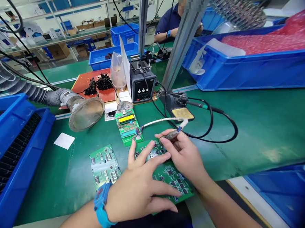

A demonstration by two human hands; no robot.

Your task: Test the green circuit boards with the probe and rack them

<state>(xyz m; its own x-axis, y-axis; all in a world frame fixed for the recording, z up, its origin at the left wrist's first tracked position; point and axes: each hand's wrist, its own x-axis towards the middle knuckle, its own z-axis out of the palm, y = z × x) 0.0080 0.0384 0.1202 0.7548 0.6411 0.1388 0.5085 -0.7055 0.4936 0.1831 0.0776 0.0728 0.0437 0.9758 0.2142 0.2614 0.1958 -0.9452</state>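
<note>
- Nearest the camera, the left hand (pixel 139 190) was held palm down with fingers spread, a blue wristband (pixel 104 203) being worn behind it; whether any pressure was applied could not be told.
- A broad green-topped table (pixel 246 122) was seen beneath everything, with a dark box-shaped soldering station (pixel 143 85) set well beyond the hands.
- A green rectangular circuit board (pixel 170 173) was partly covered by the left hand, its long axis laid near to far, the far end leaning left.
- The board's far right corner was closely approached by the right hand (pixel 184 156), the nearer of the two to that corner.
- A smaller green tester board with a yellow display (pixel 129 127) was placed just past the far edge, joined to a white cable (pixel 159 120).
- A grey pen-shaped probe (pixel 171 135) was pinched in the right hand, its tip directed left over the far edge; contact could not be confirmed.
- Lettering was noticed on the station's front and along the tester's lower edge, but none could be read reliably.
</note>
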